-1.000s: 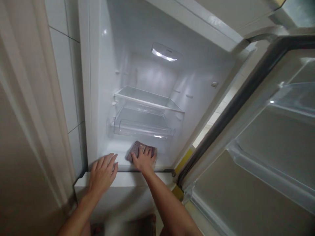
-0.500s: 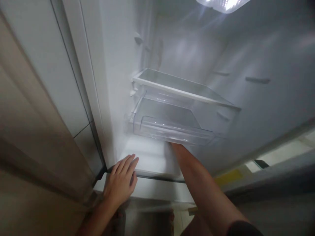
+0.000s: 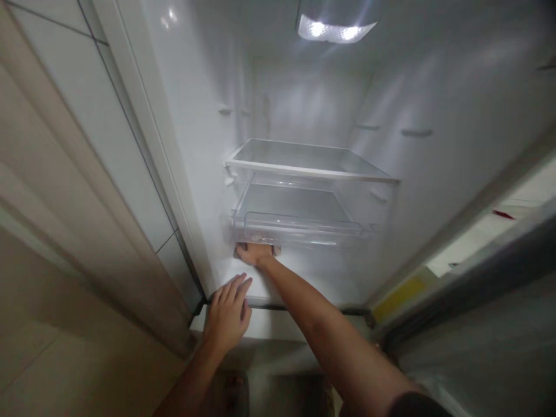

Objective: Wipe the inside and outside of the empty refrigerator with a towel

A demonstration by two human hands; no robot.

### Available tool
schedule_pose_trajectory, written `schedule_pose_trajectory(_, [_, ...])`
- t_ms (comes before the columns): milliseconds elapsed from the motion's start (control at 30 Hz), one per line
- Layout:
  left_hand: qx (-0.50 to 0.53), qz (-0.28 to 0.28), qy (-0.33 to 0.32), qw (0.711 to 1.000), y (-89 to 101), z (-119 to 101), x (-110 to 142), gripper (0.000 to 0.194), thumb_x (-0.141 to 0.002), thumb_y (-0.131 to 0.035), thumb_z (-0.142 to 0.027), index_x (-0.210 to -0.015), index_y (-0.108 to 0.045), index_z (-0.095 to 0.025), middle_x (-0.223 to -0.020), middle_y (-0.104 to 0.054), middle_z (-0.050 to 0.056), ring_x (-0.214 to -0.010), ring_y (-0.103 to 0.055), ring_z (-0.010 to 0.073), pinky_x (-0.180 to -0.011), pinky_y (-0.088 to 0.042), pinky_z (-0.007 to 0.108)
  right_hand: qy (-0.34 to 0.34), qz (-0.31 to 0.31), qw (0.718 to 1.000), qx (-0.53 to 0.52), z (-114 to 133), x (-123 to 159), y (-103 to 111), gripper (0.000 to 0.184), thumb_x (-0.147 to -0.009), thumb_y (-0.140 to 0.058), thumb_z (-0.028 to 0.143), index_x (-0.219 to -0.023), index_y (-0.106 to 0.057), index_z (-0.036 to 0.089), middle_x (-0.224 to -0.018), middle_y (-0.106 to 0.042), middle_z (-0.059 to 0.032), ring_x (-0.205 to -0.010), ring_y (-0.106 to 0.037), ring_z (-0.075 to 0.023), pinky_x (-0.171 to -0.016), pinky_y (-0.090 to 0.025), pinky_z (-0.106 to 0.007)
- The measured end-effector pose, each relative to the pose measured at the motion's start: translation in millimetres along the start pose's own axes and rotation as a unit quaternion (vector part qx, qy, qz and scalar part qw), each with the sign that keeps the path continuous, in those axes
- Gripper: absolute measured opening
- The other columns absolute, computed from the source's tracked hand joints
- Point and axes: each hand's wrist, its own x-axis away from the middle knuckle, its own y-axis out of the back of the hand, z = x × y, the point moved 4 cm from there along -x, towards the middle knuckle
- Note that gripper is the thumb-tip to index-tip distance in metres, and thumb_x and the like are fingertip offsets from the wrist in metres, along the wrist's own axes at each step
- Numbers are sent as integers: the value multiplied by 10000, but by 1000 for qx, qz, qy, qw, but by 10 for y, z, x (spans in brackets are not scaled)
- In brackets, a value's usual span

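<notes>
Inside the fridge (image 3: pixel 182 145), my right hand (image 3: pixel 256 253) reaches in low beneath the clear drawer (image 3: pixel 299 230). It presses on a flat brownish patterned piece, like a folded cloth (image 3: pixel 277 251), that shows at both sides of the hand. The drawer partly hides the fingers. This hand is at the left part of the white fridge floor (image 3: pixel 313 278). My left hand (image 3: pixel 228 313) lies at the front edge of the fridge floor, fingers stretched out and holding nothing.
Above the drawer sits a glass shelf (image 3: pixel 304 155) with a white rim. A lit lamp (image 3: pixel 334 30) hangs at the top. To the right stands the open door (image 3: pixel 490 301), with a yellow label (image 3: pixel 397 298) beside it. White tiles (image 3: pixel 130 174) line the left.
My right hand has come from hidden behind the drawer to the left and into sight, with the brownish cloth. The view has turned and levelled. My left hand stays at the front edge.
</notes>
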Motion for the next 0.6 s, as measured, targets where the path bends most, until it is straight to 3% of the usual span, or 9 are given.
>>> schedule_pose_trajectory(67, [-17,-4,-9,1000,19,-13,-1,548,-1000,-525,-159,-1531,-654,-199,-1577,-693,140,-1447,-644,315,-1179,-489,477,27,-7,999,19,33,252,56,595,-1101,-502,674,-1556,-647,319,-1621,-602,-113,-1499,-518,-387,-1267,-377,-620])
schedule_pose_trajectory(200, [-37,-17,-31,999,52,-37,-25,513,-991,-514,-146,-1473,-687,-175,-1456,-752,178,-1338,-704,347,-1128,-522,508,49,-22,998,32,-52,715,126,626,-1084,-464,745,-1524,-664,346,-1626,-561,-140,-1508,-474,-415,-1201,-380,-690])
schedule_pose_trajectory(400, [-39,-21,-106,993,5,90,-85,482,-977,-547,-231,-1427,-713,-194,-1400,-773,198,-1244,-744,380,-1070,-573,526,-3,-18,999,31,-519,1105,295,723,-1048,-471,831,-1585,-640,377,-1696,-503,-135,-1552,-425,-417,-1272,-287,-673])
schedule_pose_trajectory(467, [-29,-24,-143,989,-30,164,-61,554,-992,-554,-269,-1536,-632,-195,-1465,-742,202,-1309,-725,376,-1114,-563,510,-55,-26,998,20,-775,1192,377,739,-1047,-484,832,-1640,-590,405,-1747,-465,-117,-1591,-392,-409,-1314,-210,-668])
schedule_pose_trajectory(600, [-29,-34,-229,972,-92,263,43,820,-1015,-568,-308,-1779,-284,-215,-1657,-604,218,-1500,-616,379,-1231,-470,512,-153,-106,982,23,-1309,1256,557,749,-1063,-518,789,-1662,-584,344,-1750,-484,-146,-1628,-373,-398,-1361,-77,-648])
